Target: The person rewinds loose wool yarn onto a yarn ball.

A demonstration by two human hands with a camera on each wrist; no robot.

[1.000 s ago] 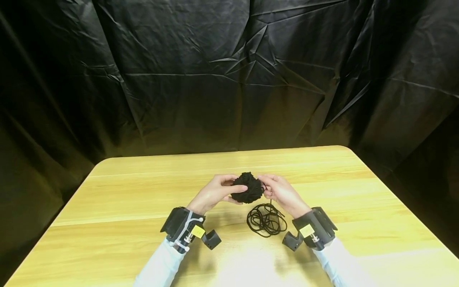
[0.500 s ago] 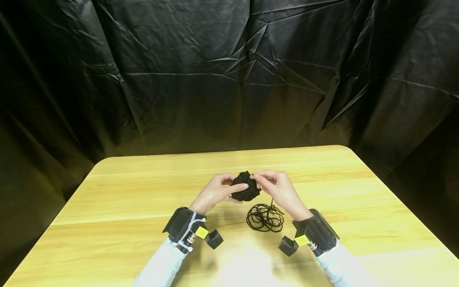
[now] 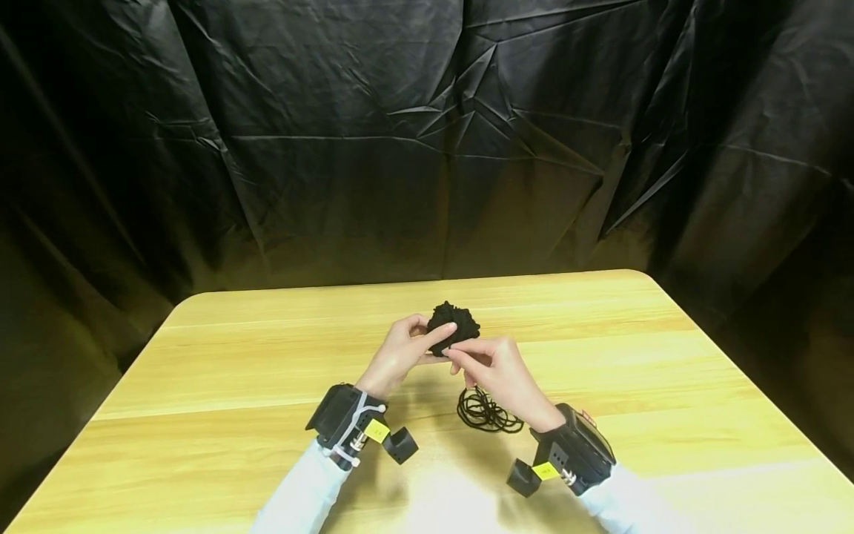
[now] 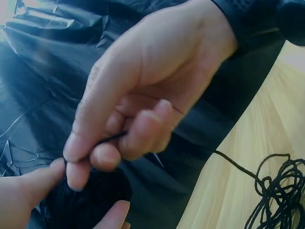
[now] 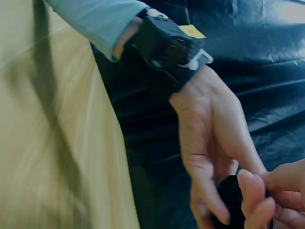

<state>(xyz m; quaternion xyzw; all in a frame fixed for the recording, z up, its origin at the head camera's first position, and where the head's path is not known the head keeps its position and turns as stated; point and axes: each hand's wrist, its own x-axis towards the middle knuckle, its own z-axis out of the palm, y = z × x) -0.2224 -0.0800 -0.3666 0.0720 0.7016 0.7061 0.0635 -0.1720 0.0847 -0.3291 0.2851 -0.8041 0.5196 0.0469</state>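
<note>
A ball of black yarn (image 3: 459,324) is held above the table by my left hand (image 3: 395,357), thumb across its near face and the other fingers around its far side and underneath. My right hand (image 3: 500,371) is at the ball's lower right. In the left wrist view that right hand (image 4: 138,90) pinches a strand of the yarn between thumb and index finger, close to the left thumb. The strand runs across its curled fingers and down to a loose tangle of yarn (image 4: 281,195) on the table. In the right wrist view only part of the ball (image 5: 231,195) shows.
The loose yarn coil (image 3: 487,410) lies on the wooden table (image 3: 233,415), partly hidden by my right hand in the head view. A black sheet (image 3: 333,185) hangs behind the table. Both wrists carry camera mounts, such as the right one (image 3: 523,478).
My right hand has moved from the ball's right side over its top and down to its near side, drawing the strand along. My left hand has raised the ball slightly away from me.
</note>
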